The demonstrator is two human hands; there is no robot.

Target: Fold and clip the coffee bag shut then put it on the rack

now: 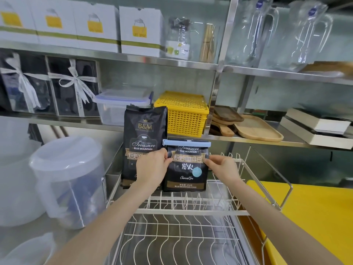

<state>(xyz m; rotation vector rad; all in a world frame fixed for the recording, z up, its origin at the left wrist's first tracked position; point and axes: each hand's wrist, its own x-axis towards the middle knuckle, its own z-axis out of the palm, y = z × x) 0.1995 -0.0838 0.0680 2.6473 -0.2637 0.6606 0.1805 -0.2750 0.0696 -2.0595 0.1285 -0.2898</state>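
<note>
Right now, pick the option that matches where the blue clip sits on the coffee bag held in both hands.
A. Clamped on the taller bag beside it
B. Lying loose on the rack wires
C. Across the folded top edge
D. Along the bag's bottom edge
C: the blue clip runs across the folded top of the shorter coffee bag, which the left hand and right hand grip by its sides at the back of the rack.
</note>
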